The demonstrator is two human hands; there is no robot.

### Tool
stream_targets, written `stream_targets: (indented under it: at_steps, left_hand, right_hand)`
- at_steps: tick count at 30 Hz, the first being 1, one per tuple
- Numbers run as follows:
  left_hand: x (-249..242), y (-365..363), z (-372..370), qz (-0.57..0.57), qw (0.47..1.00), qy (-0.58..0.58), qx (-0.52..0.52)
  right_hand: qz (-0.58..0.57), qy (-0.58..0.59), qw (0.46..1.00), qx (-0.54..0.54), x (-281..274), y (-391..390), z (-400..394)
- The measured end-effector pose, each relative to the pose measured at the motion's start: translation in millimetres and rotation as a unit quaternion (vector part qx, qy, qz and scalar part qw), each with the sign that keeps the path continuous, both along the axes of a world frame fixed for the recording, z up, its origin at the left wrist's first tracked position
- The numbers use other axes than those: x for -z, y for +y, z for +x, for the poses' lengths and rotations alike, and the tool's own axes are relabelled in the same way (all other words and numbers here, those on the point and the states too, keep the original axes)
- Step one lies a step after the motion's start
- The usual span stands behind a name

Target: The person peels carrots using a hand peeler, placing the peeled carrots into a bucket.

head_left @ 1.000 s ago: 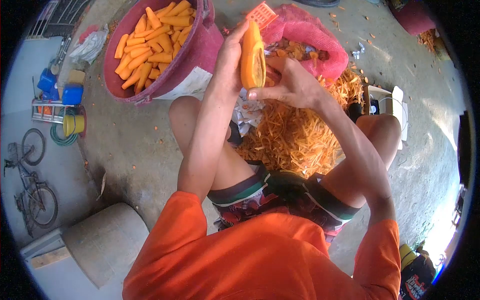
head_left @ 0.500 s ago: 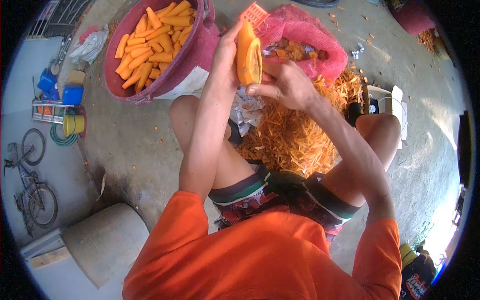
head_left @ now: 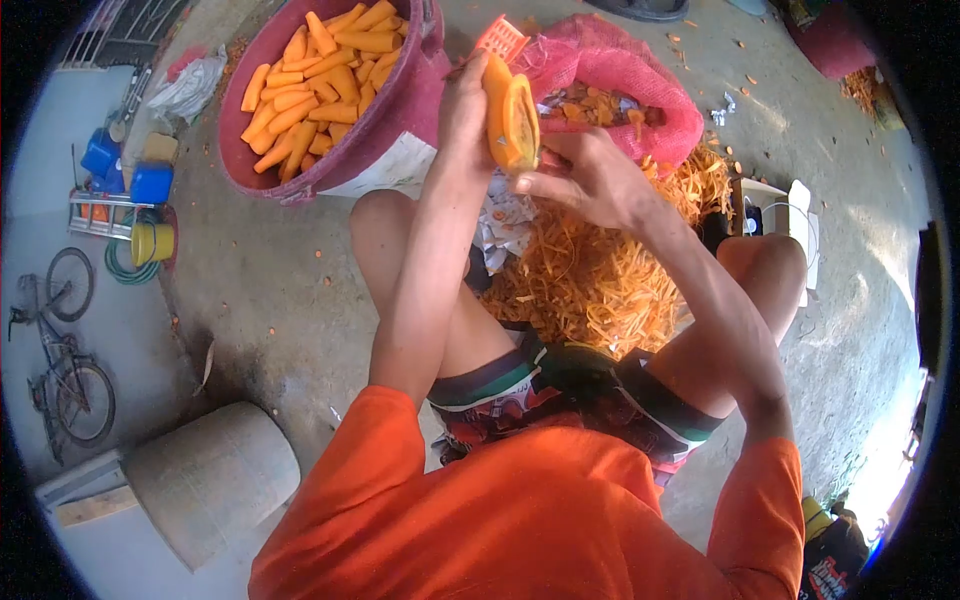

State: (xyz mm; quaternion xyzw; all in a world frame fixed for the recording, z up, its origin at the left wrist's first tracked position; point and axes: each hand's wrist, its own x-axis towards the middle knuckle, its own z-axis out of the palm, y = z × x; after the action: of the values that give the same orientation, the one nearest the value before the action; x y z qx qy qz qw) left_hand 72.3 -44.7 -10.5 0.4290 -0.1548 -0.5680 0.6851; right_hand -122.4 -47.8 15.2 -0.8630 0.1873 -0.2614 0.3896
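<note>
Up in front of me, my left hand [head_left: 467, 112] is wrapped round a thick, peeled carrot [head_left: 497, 120]. The carrot is split lengthwise, and its right side shows a long oval hollow with a brownish inside. My right hand [head_left: 592, 180] is curled at the lower right of the carrot, thumb stretched towards its bottom end. Its bent fingers hide what they grip, and I cannot tell what that is. Beyond my left fingertips shows a slotted orange plastic piece [head_left: 503, 40]. Below the hands, a heap of carrot peelings [head_left: 600, 270] lies between my legs.
At the upper left stands a purple-red tub [head_left: 335, 188] full of peeled carrots [head_left: 325, 85]. A pink mesh sack [head_left: 675, 115] holding carrot scraps lies open behind the peelings. To the right is an open white box [head_left: 800, 215]; crumpled paper [head_left: 505, 220] lies beside the heap.
The whole view has shifted slightly, so the tub, sack and heap appear a little further right. Both hands stay at the carrot, with little change in their grip.
</note>
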Motion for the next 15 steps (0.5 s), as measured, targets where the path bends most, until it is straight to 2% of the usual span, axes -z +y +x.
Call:
stream_targets:
  at_steps: [6, 8, 10, 12, 13, 15]
  left_hand:
    - [-18.5, 7.0, -27.2, 0.044, 0.999, -0.028, -0.005]
    - [-33.6, 14.9, -38.7, 0.087, 0.996, -0.009, 0.028]
    - [-19.6, 5.4, -37.5, 0.062, 0.998, -0.011, 0.03]
    - [-13.5, -3.3, -39.5, 0.11, 0.993, -0.027, -0.016]
    - [10.8, -14.4, -32.0, 0.06, 0.996, -0.044, -0.04]
    - [27.9, -22.3, -9.3, 0.043, 0.999, -0.015, -0.019]
  right_hand:
    - [0.023, 0.053, 0.998, -0.001, -11.8, 3.0, -17.5]
    - [0.014, 0.067, 0.998, 0.001, -12.4, 3.9, -22.2]
    - [0.027, 0.06, 0.998, 0.007, -16.0, 6.2, -26.6]
    - [0.049, 0.094, 0.994, 0.01, -25.0, 7.8, -33.5]
    - [0.071, 0.128, 0.989, 0.01, -28.0, 11.0, -36.2]
    - [0.04, 0.107, 0.993, -0.018, -18.3, 29.4, -39.8]
